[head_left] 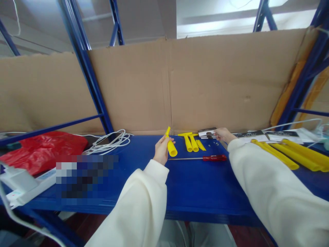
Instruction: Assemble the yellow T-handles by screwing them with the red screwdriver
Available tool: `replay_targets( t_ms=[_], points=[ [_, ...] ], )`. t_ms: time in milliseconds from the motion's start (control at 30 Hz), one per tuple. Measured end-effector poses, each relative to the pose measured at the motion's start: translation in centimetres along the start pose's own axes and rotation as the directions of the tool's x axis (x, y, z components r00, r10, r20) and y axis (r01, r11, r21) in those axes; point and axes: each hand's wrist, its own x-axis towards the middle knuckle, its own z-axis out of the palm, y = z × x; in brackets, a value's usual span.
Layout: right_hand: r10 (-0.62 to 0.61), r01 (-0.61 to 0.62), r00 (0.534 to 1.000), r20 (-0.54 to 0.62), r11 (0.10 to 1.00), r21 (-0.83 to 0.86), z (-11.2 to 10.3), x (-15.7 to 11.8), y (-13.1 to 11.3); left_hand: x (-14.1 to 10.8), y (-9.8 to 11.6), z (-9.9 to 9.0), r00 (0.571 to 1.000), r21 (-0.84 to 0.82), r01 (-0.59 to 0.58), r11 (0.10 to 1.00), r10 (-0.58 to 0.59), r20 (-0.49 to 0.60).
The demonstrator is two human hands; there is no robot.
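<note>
My left hand point(161, 150) is wrapped around a yellow plastic tube point(171, 147), its wide hollow end facing me and a narrow tip pointing up and away. At the back of the blue shelf, my right hand point(224, 135) has its fingers curled together beside a black-and-white printed card point(206, 133). Whatever may be between those fingers is too small to make out. Tiny metal pieces point(216, 143) lie just below that hand. Between the hands rest several yellow plastic parts point(191, 142), two of them with crossbars. A screwdriver point(214, 158) with a red handle lies in front of them.
Long yellow pieces point(295, 156) lie at the right, partly behind my sleeve. On the left are a coiled white cable point(113, 143), a red plastic bag point(51, 149) and a white power strip point(28, 192). A cardboard panel point(133, 89) and blue posts point(89, 75) border the shelf.
</note>
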Motion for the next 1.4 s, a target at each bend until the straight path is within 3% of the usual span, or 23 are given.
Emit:
replay_targets(
  t_ms=[167, 400, 500, 600, 667, 800, 900, 1000, 1133, 1233, 1333, 1400],
  points=[
    [0.06, -0.064, 0.997, -0.052, 0.996, -0.067, 0.0, 1.1, 0.6, 0.1, -0.3, 0.0, 1.0, 0.036, 0.005, 0.999, -0.005, 0.003],
    [0.064, -0.074, 0.994, -0.084, 0.99, -0.119, -0.7, 0.5, 0.2, -0.3, 0.0, 0.3, 0.999, 0.078, 0.031, 0.996, -0.033, 0.023],
    [0.013, -0.028, 0.996, -0.083, 0.984, -0.179, -1.5, 0.5, 0.2, -0.5, 0.1, 0.2, 0.997, 0.09, 0.039, 0.995, -0.044, 0.056],
    [-0.141, 0.101, 0.982, -0.129, 0.956, -0.276, -2.4, 0.5, 0.8, -0.5, 0.1, 0.1, 0.991, 0.105, 0.057, 0.993, -0.068, 0.111],
    [-0.326, 0.264, 0.929, -0.173, 0.915, -0.306, -2.8, 0.1, 1.2, -0.5, 0.1, 0.0, 0.986, 0.114, 0.072, 0.991, -0.088, 0.144],
    [-0.669, 0.631, 0.74, -0.075, 0.728, -0.267, -2.8, -2.3, 1.9, -0.3, 0.0, -0.1, 0.975, 0.17, 0.129, 0.977, -0.156, 0.158],
    [-0.79, 0.768, 0.612, 0.026, 0.587, -0.258, -2.3, -4.9, 2.2, 0.0, 0.1, -0.4, 0.961, 0.205, 0.188, 0.961, -0.222, 0.163],
    [-0.824, 0.807, 0.554, 0.119, 0.496, -0.32, -1.7, -7.1, 2.8, 0.3, 0.4, -0.9, 0.958, 0.231, 0.201, 0.952, -0.24, 0.157],
    [-0.802, 0.804, 0.556, 0.219, 0.453, -0.385, -1.3, -8.5, 3.5, -0.1, 1.0, -1.3, 0.966, 0.281, 0.161, 0.946, -0.21, 0.154],
    [-0.774, 0.789, 0.587, 0.239, 0.479, -0.386, -1.2, -9.2, 3.8, -0.7, 1.2, -1.3, 0.964, 0.273, 0.129, 0.953, -0.185, 0.19],
    [-0.725, 0.773, 0.622, 0.294, 0.51, -0.377, -1.5, -10.0, 3.9, -1.1, 1.1, -1.3, 0.945, 0.259, 0.119, 0.959, -0.189, 0.268],
    [-0.683, 0.784, 0.618, 0.389, 0.5, -0.367, -1.7, -10.6, 3.8, -1.1, 1.1, -1.4, 0.926, 0.269, 0.128, 0.955, -0.212, 0.312]
  ],
)
